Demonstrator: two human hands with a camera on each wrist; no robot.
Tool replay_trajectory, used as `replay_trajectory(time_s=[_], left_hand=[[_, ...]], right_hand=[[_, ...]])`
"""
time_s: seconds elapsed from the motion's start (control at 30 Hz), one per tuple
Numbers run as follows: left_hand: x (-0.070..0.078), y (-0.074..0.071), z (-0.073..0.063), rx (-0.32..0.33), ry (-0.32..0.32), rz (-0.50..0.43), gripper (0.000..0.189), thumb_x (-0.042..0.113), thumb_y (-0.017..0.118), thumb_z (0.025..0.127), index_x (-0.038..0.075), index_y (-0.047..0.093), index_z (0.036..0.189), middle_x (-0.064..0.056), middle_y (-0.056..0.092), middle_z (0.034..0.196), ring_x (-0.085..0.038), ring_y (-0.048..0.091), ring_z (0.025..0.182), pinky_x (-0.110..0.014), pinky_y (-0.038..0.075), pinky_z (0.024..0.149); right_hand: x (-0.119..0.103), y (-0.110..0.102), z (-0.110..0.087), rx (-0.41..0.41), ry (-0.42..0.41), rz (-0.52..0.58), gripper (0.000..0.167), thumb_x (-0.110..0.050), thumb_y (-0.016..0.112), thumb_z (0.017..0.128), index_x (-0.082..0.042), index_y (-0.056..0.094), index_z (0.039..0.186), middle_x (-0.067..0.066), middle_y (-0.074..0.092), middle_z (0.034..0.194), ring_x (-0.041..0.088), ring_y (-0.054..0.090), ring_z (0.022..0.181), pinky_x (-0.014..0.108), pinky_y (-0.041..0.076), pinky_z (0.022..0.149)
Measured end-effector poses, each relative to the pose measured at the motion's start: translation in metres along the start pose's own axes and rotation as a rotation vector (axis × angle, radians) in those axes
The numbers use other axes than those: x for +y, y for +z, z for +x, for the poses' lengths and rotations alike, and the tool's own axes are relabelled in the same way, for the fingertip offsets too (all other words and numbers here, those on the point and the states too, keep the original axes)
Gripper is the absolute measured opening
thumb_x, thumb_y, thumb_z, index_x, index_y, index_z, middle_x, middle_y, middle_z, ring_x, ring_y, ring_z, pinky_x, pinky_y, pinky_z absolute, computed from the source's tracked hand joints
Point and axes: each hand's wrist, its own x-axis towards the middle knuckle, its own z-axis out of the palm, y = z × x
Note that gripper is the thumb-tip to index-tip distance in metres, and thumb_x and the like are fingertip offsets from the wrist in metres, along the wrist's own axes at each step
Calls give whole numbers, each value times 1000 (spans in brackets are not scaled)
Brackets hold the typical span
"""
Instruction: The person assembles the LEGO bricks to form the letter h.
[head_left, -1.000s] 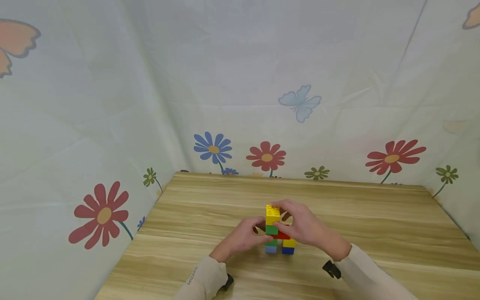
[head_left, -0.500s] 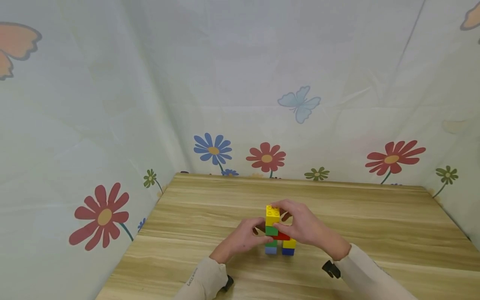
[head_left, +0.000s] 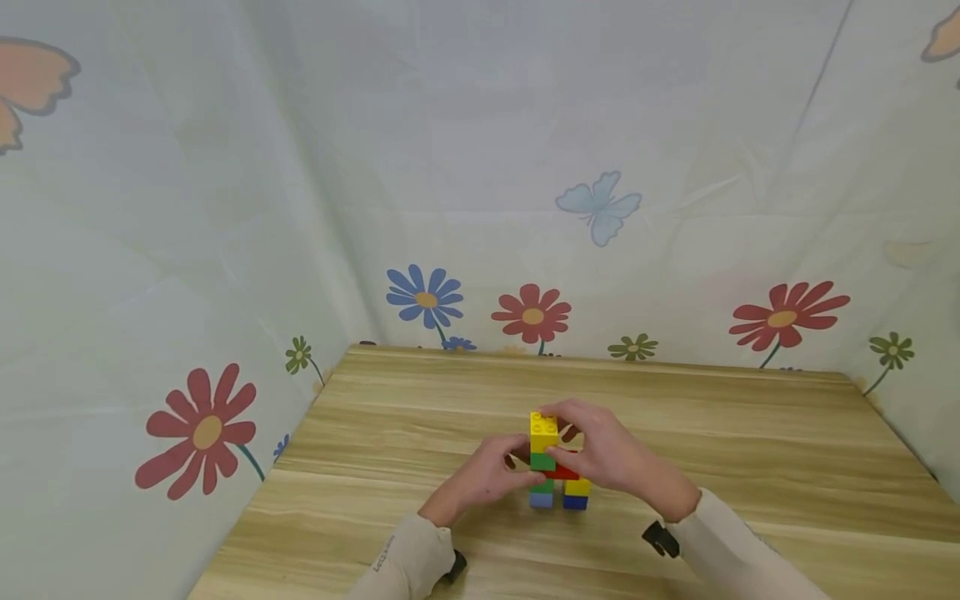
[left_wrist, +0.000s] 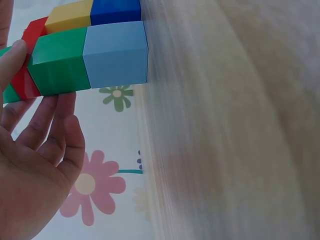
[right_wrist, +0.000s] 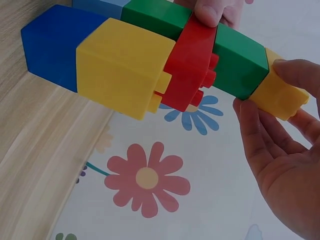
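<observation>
A tower of toy building blocks stands upright on the table in the head view. Its left column has a light blue block [left_wrist: 117,55] at the bottom, then a green block [left_wrist: 60,62]. Beside it, a dark blue block [right_wrist: 55,47] carries a yellow block [right_wrist: 120,65]. A red block [right_wrist: 187,62] bridges both columns, with another green block [right_wrist: 241,60] above its left end. On top sits a yellow block [head_left: 543,435], pinched between thumb and fingers of my right hand [head_left: 611,450]. My left hand [head_left: 483,475] grips the tower at the red block, thumb in front, fingers behind.
The wood-grain table [head_left: 420,392] reaches back to a pale cloth wall [head_left: 480,167] printed with flowers and butterflies. A similar cloth hangs along the left side. Black straps [head_left: 662,539] show at both sleeve cuffs.
</observation>
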Motion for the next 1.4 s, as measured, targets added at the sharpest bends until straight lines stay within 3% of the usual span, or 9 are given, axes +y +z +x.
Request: replay_trajectory(time_s=[0.7,1.4], left_hand=[[-2,1,0,-12,-37,-16,27,37,70,84,24,64,108,16,64,96,-7,58,88,-26,47,75],[0,1,1,-20,-29,-11,28,37,70,85,25,63,109,16,63,97,-8,58,89,-25,48,75]], right_hand=[[5,5,0,19,21,-20,45,-15,77,79,-5,58,119,2,61,109,10,59,81,21,51,72],[4,6,-3,30,28,-15,47,-13,76,80,-5,56,122,1,60,108,11,58,83,26,53,73]])
